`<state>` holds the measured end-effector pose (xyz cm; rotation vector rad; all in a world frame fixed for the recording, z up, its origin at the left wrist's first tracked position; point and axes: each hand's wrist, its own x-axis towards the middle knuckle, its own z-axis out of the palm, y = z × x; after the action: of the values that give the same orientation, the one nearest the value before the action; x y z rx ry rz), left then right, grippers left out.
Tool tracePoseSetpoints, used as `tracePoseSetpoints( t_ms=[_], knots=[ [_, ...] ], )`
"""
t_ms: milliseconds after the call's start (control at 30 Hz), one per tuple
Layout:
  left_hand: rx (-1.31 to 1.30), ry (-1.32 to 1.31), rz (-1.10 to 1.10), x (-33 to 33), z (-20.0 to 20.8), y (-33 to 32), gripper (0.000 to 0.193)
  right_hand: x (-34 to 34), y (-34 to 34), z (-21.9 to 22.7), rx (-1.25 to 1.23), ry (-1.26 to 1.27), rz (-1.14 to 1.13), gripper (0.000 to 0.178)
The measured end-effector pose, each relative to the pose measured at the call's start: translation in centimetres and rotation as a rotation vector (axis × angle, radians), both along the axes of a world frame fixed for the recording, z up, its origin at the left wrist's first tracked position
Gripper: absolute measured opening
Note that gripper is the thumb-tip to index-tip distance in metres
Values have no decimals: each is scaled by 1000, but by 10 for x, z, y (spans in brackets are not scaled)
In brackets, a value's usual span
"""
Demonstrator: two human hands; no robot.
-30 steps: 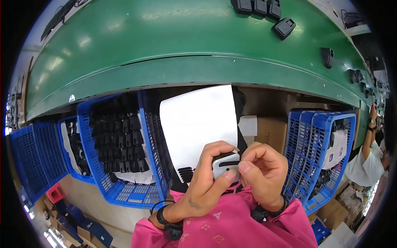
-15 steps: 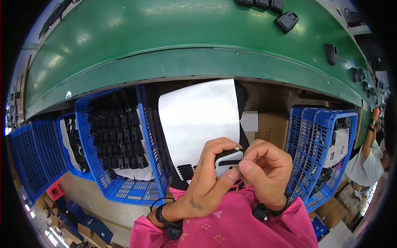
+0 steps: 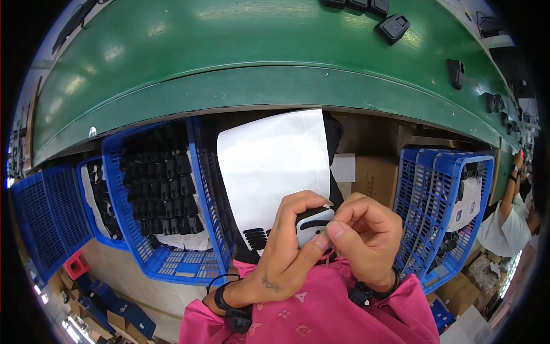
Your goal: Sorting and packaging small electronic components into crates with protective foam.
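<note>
The left hand [image 3: 286, 246] is clenched around a small white-and-black part [image 3: 314, 223], long axis roughly level; the right hand [image 3: 366, 238] pinches its right end.

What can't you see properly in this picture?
- Head view: the small white and black part is mostly covered by the left hand and right hand.
- The black pieces in the blue crate are too small to tell apart.
- A co-worker is cut off by the right rim.

belt [image 3: 229, 51] green | crates [image 3: 200, 189] blue | sheet [image 3: 275, 160] white | sleeves [image 3: 321, 315] pink, flowered
</note>
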<state>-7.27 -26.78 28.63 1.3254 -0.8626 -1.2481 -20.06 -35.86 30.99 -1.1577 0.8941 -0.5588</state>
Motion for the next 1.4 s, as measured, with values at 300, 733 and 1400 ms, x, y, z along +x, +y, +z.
tracePoseSetpoints(
  t_ms=[300,733,1400],
  knots=[
    [19,-6,15,0,2,0,42,1,1,2,-84,80,53,6],
    [9,-89,40,-2,1,1,42,3,3,-1,-236,161,61,6],
    [72,480,145,-5,-14,0,45,-12,-32,-34,-468,275,-84,6]
  ],
)
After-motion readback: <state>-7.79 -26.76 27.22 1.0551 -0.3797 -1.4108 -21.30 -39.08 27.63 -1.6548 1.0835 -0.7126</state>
